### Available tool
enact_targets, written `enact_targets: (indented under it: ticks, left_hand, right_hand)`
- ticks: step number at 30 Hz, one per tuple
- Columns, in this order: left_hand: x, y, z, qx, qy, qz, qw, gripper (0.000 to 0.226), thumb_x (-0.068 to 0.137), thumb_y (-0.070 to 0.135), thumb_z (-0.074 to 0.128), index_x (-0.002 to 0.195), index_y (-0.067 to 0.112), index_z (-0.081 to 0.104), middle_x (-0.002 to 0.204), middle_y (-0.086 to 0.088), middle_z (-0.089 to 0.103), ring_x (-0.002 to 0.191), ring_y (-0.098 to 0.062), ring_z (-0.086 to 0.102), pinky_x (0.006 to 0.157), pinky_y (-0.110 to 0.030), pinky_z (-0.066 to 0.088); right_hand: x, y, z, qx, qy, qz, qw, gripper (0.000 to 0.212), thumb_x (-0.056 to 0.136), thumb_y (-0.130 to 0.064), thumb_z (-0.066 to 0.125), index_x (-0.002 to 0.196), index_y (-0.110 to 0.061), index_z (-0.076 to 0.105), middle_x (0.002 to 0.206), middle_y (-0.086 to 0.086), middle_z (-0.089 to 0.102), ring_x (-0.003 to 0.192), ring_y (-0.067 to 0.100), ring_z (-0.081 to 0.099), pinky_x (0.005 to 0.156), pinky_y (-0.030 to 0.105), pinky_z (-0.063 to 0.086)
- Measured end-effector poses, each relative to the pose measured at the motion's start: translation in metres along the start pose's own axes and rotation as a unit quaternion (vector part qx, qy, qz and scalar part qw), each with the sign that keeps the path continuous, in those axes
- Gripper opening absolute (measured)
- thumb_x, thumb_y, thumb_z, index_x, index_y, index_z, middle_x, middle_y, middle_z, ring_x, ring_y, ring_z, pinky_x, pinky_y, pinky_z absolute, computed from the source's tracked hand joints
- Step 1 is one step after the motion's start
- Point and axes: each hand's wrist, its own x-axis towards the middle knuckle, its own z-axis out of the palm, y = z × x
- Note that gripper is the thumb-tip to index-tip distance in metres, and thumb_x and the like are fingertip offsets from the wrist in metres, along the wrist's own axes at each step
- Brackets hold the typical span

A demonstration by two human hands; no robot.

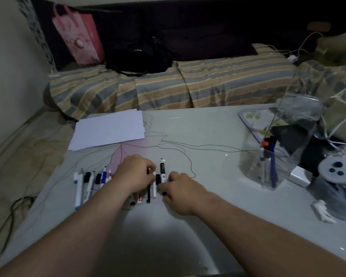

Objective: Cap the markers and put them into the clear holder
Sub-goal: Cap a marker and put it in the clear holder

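Meanwhile, the left hand (137, 172) pinches a black marker (148, 193) in the row on the table (208, 196), the right hand (181, 189) grasps a black cap (164, 193), and the clear holder (268, 166) stands well apart.

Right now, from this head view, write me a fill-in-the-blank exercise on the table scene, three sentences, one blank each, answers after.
1. The clear holder stands on the table to the ____ of both hands.
2. The sheets of white paper lie on the far ____ part of the table.
3. Both the left hand and the right hand are at the row of ____ lying on the table.

Missing words: right; left; markers
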Motion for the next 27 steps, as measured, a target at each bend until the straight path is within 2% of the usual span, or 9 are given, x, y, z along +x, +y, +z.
enact_targets:
  ticks: [5,10,13,16,18,20,22,24,27]
  left_hand:
    - [-0.004,0.014,0.000,0.079,-0.029,0.026,0.996,0.052,0.075,0.052,0.073,0.125,0.040,0.065,0.119,0.000,0.055,0.119,-0.028,0.046,0.095,-0.039,0.043]
    - [-0.001,0.025,0.005,0.149,-0.014,0.033,0.988,0.038,0.079,0.045,0.068,0.114,0.033,0.071,0.110,0.001,0.056,0.109,-0.026,0.046,0.083,-0.038,0.035]
    - [-0.001,0.034,0.005,0.125,0.002,0.036,0.991,0.034,0.075,0.047,0.065,0.105,0.031,0.072,0.102,0.002,0.057,0.105,-0.024,0.048,0.084,-0.037,0.037]
    - [-0.007,0.048,-0.001,-0.073,0.027,0.012,0.997,0.030,0.071,0.048,0.063,0.095,0.030,0.066,0.091,0.009,0.065,0.094,-0.017,0.061,0.082,-0.033,0.052]
    - [-0.013,0.058,-0.005,-0.236,0.028,-0.011,0.971,0.025,0.069,0.045,0.066,0.090,0.033,0.062,0.082,0.015,0.070,0.082,-0.008,0.066,0.077,-0.030,0.056]
    - [-0.020,0.068,-0.010,-0.326,0.027,-0.007,0.945,0.023,0.071,0.039,0.069,0.093,0.036,0.063,0.085,0.019,0.074,0.077,-0.003,0.068,0.076,-0.028,0.054]
    - [-0.026,0.075,-0.014,-0.391,0.008,0.012,0.920,0.025,0.081,0.030,0.066,0.103,0.040,0.063,0.094,0.018,0.076,0.077,-0.003,0.068,0.075,-0.027,0.052]
    - [-0.027,0.080,-0.014,-0.465,-0.008,0.019,0.885,0.028,0.091,0.020,0.056,0.109,0.038,0.068,0.102,0.009,0.077,0.081,-0.009,0.069,0.078,-0.027,0.052]
    - [-0.024,0.085,-0.010,-0.585,-0.019,-0.035,0.810,0.035,0.097,0.007,0.040,0.100,0.017,0.073,0.107,-0.018,0.075,0.076,-0.023,0.068,0.070,-0.033,0.049]
  right_hand:
    - [0.004,0.006,0.000,-0.003,0.043,0.081,0.996,0.037,0.100,-0.036,0.046,0.122,-0.014,0.064,0.116,0.014,0.054,0.108,0.039,0.058,0.086,0.041,0.049]
    - [-0.012,0.030,-0.009,0.011,0.021,0.155,0.988,0.035,0.095,-0.033,0.056,0.121,-0.010,0.060,0.118,0.019,0.061,0.107,0.038,0.062,0.083,0.037,0.050]
    - [-0.022,0.044,-0.015,0.038,0.007,0.186,0.982,0.028,0.093,-0.021,0.054,0.120,-0.012,0.052,0.117,0.019,0.063,0.107,0.037,0.062,0.075,0.034,0.043]
    - [-0.033,0.057,-0.026,0.151,0.041,0.229,0.961,0.024,0.089,-0.009,0.046,0.112,-0.013,0.037,0.109,0.023,0.062,0.099,0.039,0.061,0.073,0.035,0.043]
    - [-0.037,0.065,-0.034,0.241,0.072,0.255,0.934,0.044,0.083,-0.004,0.044,0.123,-0.016,0.030,0.104,0.023,0.061,0.093,0.039,0.063,0.077,0.044,0.055]
    - [-0.042,0.073,-0.042,0.309,0.090,0.265,0.909,0.070,0.078,-0.003,0.041,0.138,-0.033,0.020,0.108,0.023,0.061,0.095,0.041,0.065,0.083,0.053,0.059]
    - [-0.048,0.077,-0.050,0.355,0.104,0.256,0.893,0.077,0.078,-0.005,0.038,0.140,-0.047,0.018,0.116,0.024,0.059,0.097,0.041,0.063,0.083,0.051,0.058]
    - [-0.055,0.079,-0.059,0.372,0.120,0.250,0.886,0.072,0.085,-0.006,0.036,0.143,-0.047,0.021,0.122,0.023,0.058,0.096,0.035,0.059,0.077,0.041,0.051]
    - [-0.064,0.082,-0.064,0.366,0.140,0.231,0.891,0.064,0.092,-0.005,0.035,0.144,-0.042,0.033,0.113,0.016,0.061,0.087,0.026,0.057,0.070,0.034,0.046]
